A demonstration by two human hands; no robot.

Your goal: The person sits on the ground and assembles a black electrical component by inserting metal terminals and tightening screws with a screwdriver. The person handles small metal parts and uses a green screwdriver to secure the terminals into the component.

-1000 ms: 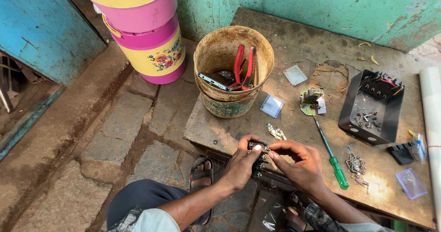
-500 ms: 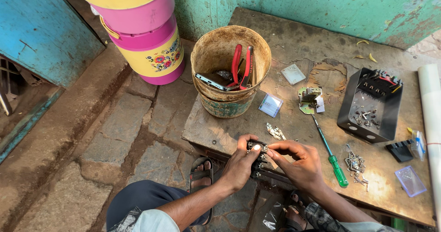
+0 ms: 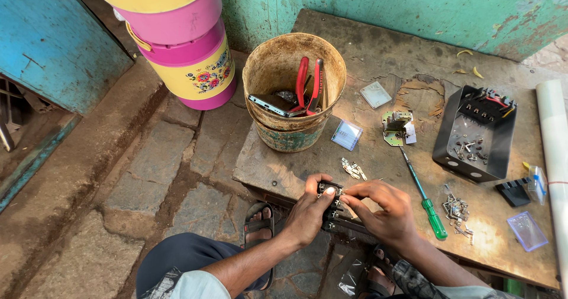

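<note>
i see my left hand (image 3: pixel 307 213) gripping a small black switch part (image 3: pixel 331 201) at the near edge of the work slab (image 3: pixel 378 50), while my right hand (image 3: pixel 384 210) pinches its top; a green screwdriver (image 3: pixel 426 198) lies just beside.

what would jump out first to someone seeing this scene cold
Both hands, left hand and right hand, pinch a small black switch part at the near edge of a worn metal slab. Behind them stands a grimy bucket holding red-handled pliers. A stack of pink and yellow containers glows at upper left.
</note>
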